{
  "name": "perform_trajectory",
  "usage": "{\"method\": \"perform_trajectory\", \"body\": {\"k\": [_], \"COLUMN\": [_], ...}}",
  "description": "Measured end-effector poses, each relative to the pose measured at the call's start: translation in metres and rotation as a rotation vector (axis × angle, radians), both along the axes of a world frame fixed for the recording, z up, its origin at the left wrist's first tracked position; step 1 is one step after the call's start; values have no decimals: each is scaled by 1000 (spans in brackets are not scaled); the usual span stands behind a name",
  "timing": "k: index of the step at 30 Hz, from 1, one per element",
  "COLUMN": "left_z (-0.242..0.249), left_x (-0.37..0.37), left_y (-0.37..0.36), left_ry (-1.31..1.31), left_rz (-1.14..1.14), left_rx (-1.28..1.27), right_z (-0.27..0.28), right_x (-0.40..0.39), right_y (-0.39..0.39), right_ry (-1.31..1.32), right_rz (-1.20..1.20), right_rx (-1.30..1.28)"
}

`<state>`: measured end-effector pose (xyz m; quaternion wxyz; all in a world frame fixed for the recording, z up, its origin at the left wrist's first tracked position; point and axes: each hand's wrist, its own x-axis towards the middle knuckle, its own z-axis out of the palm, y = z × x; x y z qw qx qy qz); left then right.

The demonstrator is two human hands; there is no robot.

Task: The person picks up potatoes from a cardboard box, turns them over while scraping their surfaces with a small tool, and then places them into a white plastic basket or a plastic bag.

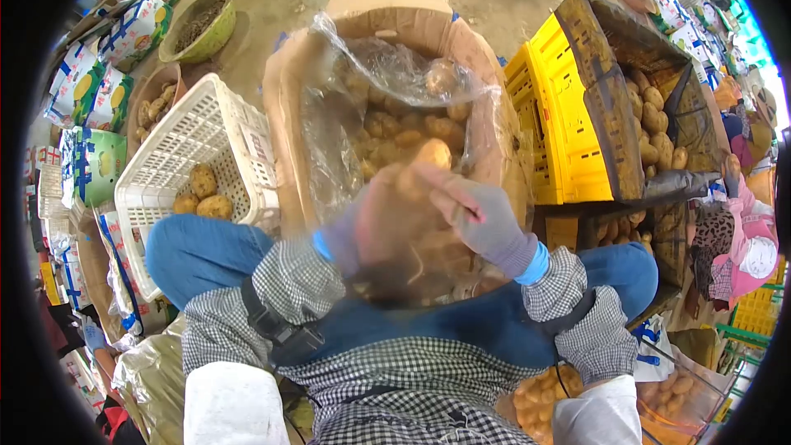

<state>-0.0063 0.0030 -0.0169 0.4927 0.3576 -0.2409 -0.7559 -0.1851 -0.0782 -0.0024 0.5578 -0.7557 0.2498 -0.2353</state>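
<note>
Both my hands wear greyish gloves with blue at the wrists, and they meet over an open cardboard box [284,128] lined with clear plastic film [387,74]. A pale yellow potato [432,154] shows at the fingertips of both hands. My left hand [379,214] is closed around its near side, smeared by motion. From the right, my right hand [486,218] reaches across with its fingers pressed together against the potato. Several more potatoes [404,128] lie inside the box under and beside the film. The potato's lower part is blurred and partly hidden by the fingers.
Left of the box, a white plastic crate [194,119] holds 3 potatoes [212,207]. On the right, a yellow crate [568,107] adjoins a dark-lined bin with potatoes [651,115]. A green tub [202,29] stands farther back. A person in pink [746,231] is at far right.
</note>
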Motion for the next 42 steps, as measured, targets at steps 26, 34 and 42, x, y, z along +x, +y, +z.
{"method": "perform_trajectory", "body": {"k": [26, 34, 42], "left_z": [24, 18, 31], "left_x": [-3, -7, -10], "left_y": [-9, -8, -5], "left_ry": [201, 159, 83], "left_rz": [71, 142, 133], "left_rx": [145, 288, 261], "right_z": [-2, -8, -8], "right_x": [12, 8, 10], "right_y": [-3, 3, 2], "right_ry": [-68, -87, -40], "right_rz": [-237, -153, -184], "right_rx": [-50, -133, -170]}}
